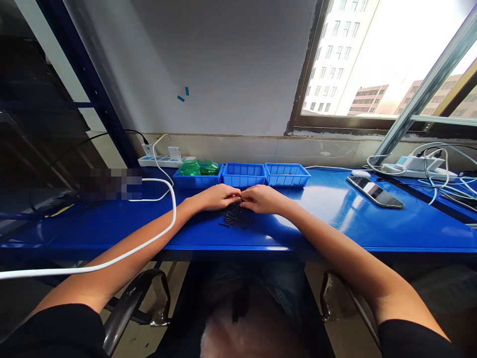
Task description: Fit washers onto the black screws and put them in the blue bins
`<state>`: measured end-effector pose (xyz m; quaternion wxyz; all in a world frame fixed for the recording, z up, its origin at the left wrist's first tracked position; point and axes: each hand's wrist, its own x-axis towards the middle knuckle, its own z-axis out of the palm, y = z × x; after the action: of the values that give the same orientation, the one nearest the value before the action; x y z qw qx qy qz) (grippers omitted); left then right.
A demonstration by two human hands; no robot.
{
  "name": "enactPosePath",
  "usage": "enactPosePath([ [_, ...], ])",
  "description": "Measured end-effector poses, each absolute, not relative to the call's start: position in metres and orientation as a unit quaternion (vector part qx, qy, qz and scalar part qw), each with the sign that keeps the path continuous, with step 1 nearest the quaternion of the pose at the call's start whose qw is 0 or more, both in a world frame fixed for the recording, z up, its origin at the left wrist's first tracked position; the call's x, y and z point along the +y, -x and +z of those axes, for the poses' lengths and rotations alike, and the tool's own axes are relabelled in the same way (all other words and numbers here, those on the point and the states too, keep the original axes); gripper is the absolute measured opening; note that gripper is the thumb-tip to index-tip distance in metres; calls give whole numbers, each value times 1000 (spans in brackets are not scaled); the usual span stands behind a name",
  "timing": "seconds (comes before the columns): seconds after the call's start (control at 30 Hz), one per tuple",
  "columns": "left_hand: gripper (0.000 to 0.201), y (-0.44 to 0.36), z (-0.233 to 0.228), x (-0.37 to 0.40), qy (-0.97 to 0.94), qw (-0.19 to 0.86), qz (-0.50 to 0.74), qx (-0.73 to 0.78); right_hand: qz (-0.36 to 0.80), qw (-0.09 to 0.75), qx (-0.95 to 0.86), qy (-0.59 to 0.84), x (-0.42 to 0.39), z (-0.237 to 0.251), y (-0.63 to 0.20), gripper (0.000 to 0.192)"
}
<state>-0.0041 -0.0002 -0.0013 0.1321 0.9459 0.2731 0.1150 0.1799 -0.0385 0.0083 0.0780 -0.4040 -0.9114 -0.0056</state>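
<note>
My left hand (pixel 219 197) and my right hand (pixel 265 199) meet above the blue table, their fingertips almost touching. Thumb and fingers of each hand are pinched together. Whatever they pinch is too small and too covered to make out. Just below the fingertips lies a loose pile of thin black screws (pixel 234 217), spread on the tabletop. Part of the pile is hidden behind the hands. Beyond my hands stand three blue bins in a row: the left bin (pixel 197 183) holds green plastic bags (pixel 199 168), while the middle bin (pixel 244 175) and right bin (pixel 286 175) show bare insides.
A phone (pixel 375 192) lies on the table (pixel 328 223) at the right, near a power strip (pixel 421 166) with tangled cables. Another power strip (pixel 160 161) is at the back left. A white cable (pixel 149 243) crosses over my left forearm.
</note>
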Motion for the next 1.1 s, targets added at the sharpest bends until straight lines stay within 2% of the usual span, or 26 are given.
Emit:
enactPosePath([
  [0.43,27,3,-1,-1,-945,130,112,278,4,109,-915,387,-38,7,-181,23],
  [0.9,25,5,1,-1,-940,123,111,298,2,91,-913,399,-41,9,-179,30],
  [1.1,27,5,1,-1,-938,131,106,302,-4,88,-909,407,-43,11,-177,27],
])
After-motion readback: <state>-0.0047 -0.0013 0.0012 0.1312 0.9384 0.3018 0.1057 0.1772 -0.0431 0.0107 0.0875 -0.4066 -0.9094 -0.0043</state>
